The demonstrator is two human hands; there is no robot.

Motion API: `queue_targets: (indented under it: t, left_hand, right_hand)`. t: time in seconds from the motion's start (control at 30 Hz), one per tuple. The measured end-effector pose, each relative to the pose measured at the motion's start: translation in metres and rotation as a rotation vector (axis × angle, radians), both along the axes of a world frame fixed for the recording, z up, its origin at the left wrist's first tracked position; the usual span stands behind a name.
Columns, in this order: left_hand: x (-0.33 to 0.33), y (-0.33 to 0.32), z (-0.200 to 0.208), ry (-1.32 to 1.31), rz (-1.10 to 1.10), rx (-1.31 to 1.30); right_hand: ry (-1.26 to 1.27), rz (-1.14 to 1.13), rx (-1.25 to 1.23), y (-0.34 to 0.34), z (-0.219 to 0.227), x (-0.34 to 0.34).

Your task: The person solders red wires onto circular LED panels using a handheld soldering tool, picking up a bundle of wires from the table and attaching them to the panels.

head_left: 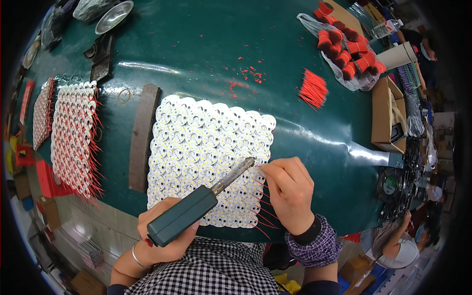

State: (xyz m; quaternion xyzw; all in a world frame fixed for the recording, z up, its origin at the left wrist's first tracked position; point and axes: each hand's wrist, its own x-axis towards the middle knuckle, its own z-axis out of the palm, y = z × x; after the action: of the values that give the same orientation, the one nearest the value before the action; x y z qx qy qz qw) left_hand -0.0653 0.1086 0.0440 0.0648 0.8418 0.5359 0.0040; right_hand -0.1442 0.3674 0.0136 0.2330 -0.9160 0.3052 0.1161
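My left hand [169, 250] is closed round the dark green handle of a soldering iron [184, 215]. The iron's metal barrel slants up to the right, and its tip is at the right part of a panel of round white LED circuit boards [196, 142]. Right beside the tip, my right hand [292, 189] pinches thumb and forefinger together at the panel's edge. Whatever is between those fingertips is too small to make out. Several thin red wires [265, 216] stick out from the panel's lower right edge, below the pinch.
A dark flat bar [143, 137] lies left of the panel. Farther left stand two wired LED panels [73, 137]. On the green table [196, 59] are a loose pile of red wires [313, 89], bundled red wires [356, 46] on plastic, a cardboard box [386, 115] and a metal bowl [114, 17].
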Motion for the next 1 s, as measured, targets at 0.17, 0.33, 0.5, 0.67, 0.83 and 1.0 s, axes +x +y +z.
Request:
queue_targets:
  t: [0.17, 0.33, 0.5, 0.67, 0.83, 1.0]
  left_hand:
    - [-0.0036, 0.0003, -0.0047, 0.007, -0.014, -0.031]
    - [-0.0063, 0.0022, -0.0066, 0.035, -0.008, -0.043]
    - [-0.0071, 0.003, -0.0075, 0.038, -0.011, -0.046]
    - [-0.0071, 0.0019, -0.0062, 0.059, -0.047, -0.102]
    - [-0.0053, 0.0021, -0.008, -0.042, -0.017, -0.007]
    - [-0.0059, 0.0016, -0.0082, -0.031, -0.027, -0.005]
  right_hand:
    - [-0.051, -0.028, -0.049, -0.0019, -0.0066, 0.0003]
    - [-0.051, -0.024, -0.033, -0.0027, -0.006, 0.0006]
    - [-0.065, -0.018, -0.028, -0.0001, -0.0058, 0.0019]
    - [-0.049, -0.029, -0.081, -0.0002, -0.0089, 0.0014]
    - [-0.035, -0.011, -0.088, -0.0006, -0.0093, 0.0001]
    - [-0.033, 0.003, -0.075, -0.0002, -0.0095, -0.0005]
